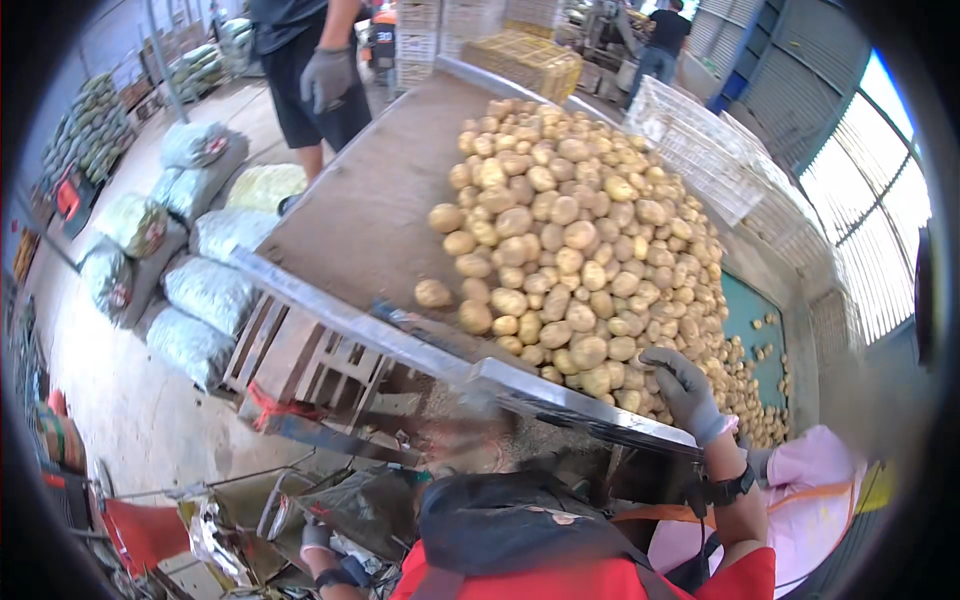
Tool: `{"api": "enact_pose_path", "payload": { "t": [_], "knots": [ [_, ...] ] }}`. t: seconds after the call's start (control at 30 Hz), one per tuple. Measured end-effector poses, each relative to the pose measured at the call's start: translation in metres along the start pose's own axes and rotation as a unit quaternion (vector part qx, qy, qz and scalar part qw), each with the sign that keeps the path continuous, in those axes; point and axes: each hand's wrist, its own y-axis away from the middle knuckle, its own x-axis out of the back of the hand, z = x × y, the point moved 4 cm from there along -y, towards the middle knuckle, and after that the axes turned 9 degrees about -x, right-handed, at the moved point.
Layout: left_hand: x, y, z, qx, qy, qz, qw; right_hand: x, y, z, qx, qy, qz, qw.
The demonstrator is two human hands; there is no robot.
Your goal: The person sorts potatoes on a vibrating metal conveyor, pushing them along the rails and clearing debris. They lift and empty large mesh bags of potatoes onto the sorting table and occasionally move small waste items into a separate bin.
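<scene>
My right hand [690, 395], in a grey glove, reaches over the table's metal edge to the near side of a large heap of potatoes [580, 235]. Its fingers stretch left and bend slightly, touching the potatoes; I see no potato clearly gripped. The heap covers the right part of a brown tabletop [370, 190] and spills right onto a green surface [755, 330]. Down at the lower left is my left hand [317, 537], gloved too, beside a dark crumpled sack [365, 510]. It is small and partly hidden, so its fingers cannot be made out.
A person with a grey glove [327, 78] stands beyond the table's left side. Filled sacks [205, 290] are piled on the floor at left. Plastic crates [690, 145] line the far right edge. Someone in pink [800, 490] is close on my right.
</scene>
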Motion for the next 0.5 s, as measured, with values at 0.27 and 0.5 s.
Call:
{"api": "enact_pose_path", "payload": {
  "t": [0.27,0.5],
  "knots": [
    [0.178,0.137,0.366,-0.37,0.333,0.085,0.863,-0.02,-0.051,0.04,0.051,-0.02,-0.056,0.997],
    [0.082,0.227,0.603,-0.511,0.273,-0.112,0.807,-0.038,-0.067,0.092,0.226,0.185,-0.091,0.952]
  ]
}}
